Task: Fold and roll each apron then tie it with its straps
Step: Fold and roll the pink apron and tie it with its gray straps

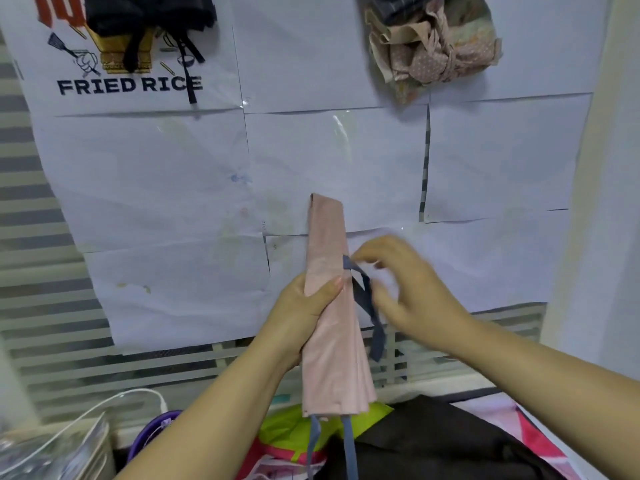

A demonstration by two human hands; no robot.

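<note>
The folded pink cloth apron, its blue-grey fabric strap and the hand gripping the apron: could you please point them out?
Folded pink cloth apron (332,358): head view, middle panel.
Blue-grey fabric strap (378,336): head view, hanging end.
Left hand (298,315): head view, thumb base.

The paper-covered counter (156,188) has open surface left of the upright pink apron (329,341) and right of the right hand (412,292). The left hand (304,317) grips the apron. A grey strap (367,299) hangs in the narrow gap between the hands. At the far side, a black cloth pile (145,15) and a patterned bundle (436,50) occupy the corners, with open surface between them. A dark cloth (433,441), a green cloth (287,434), a purple tub (152,431) and a white cable (114,400) crowd the near edge.
</note>
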